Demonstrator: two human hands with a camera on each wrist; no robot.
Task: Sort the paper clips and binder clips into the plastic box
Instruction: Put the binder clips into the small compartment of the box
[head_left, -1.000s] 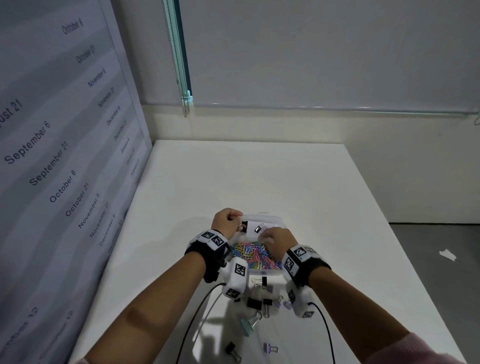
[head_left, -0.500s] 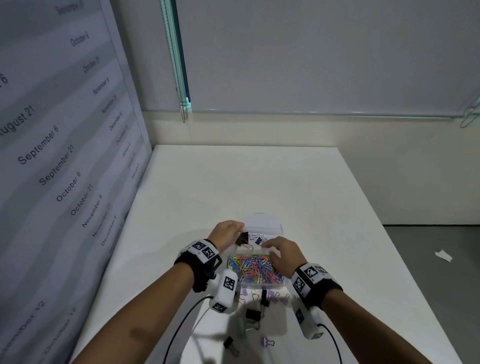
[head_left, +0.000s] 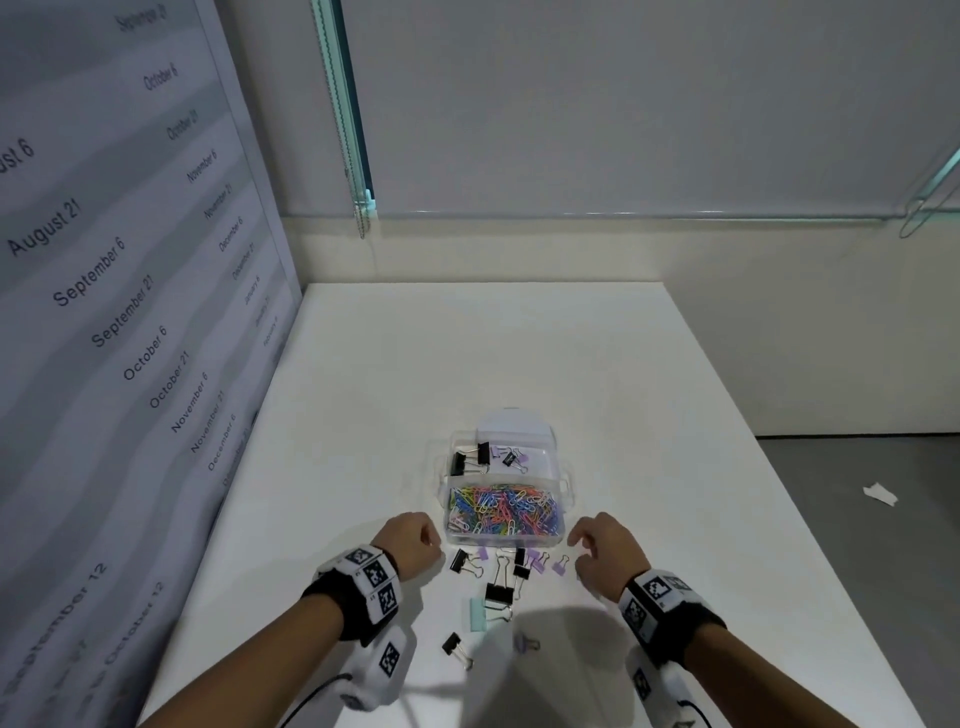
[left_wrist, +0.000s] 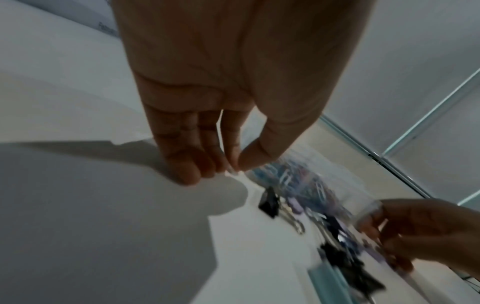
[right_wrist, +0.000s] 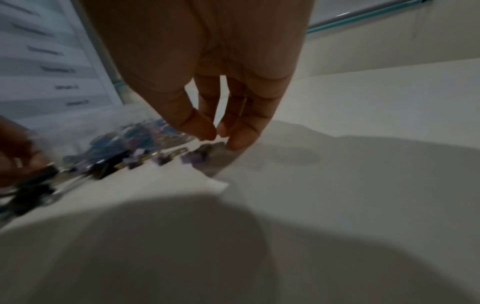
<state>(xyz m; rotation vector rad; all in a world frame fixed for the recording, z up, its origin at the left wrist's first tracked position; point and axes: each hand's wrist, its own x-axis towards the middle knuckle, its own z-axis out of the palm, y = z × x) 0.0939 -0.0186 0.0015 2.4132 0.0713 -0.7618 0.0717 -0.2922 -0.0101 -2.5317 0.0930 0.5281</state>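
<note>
Several binder clips (head_left: 498, 582) lie on the table (head_left: 675, 415) between my hands, before the box (head_left: 506, 488). Left fingers (left_wrist: 192, 164) curled, empty; right fingers (right_wrist: 241, 131) loosely curled above a purple clip (right_wrist: 205, 152).

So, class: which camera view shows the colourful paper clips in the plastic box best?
The head view: it looks down into the plastic box, so the paper clips show sharp in the near compartment. The left wrist view and the right wrist view show them only as a low, blurred patch of colour beyond the fingers.
</note>
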